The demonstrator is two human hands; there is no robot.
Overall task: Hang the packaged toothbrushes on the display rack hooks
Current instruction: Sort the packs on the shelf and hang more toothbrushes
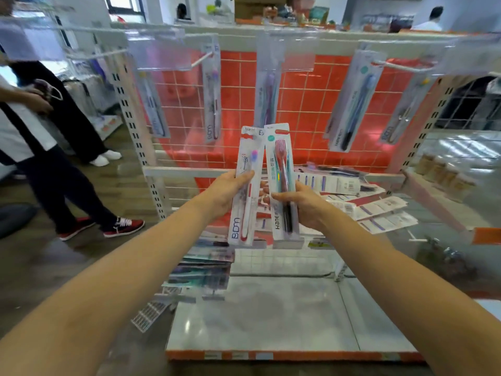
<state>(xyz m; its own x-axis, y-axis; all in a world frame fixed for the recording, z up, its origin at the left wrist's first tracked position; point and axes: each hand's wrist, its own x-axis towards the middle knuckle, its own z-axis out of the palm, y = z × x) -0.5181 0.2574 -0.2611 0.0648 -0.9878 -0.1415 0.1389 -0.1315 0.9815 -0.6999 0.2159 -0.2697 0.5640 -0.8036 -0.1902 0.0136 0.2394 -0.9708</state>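
- White pack (244, 185), one toothbrush with a red-and-white handle, held upright in front of the rack, below the row of hooks.
- Teal pack (282, 183), dark and red brushes, held upright just beside the white pack; their upper edges overlap or touch.
- Left hand (226, 192): arm stretched forward, thumb across the front of the white pack, fingers behind it; grip closed round the pack at mid-height.
- Right hand (301, 204): arm stretched forward, thumb on the front of the teal pack, fingers behind; grip closed round its lower half.
- Rack (298, 104): red tiled back panel behind a white wire grid, white slotted uprights at each side.
- Hooks (202, 59) jut toward the camera; hung packs (352, 101) dangle from several, spread across the row.
- Shelf (271, 316) below the hands: pale, glossy, orange front edge.
- Loose packs (376, 210) lie in heaps on the ledge behind and right of the hands; a further stack (203, 267) sits lower left.
- A bystander (40, 131) in dark trousers and red shoes stands at far left.
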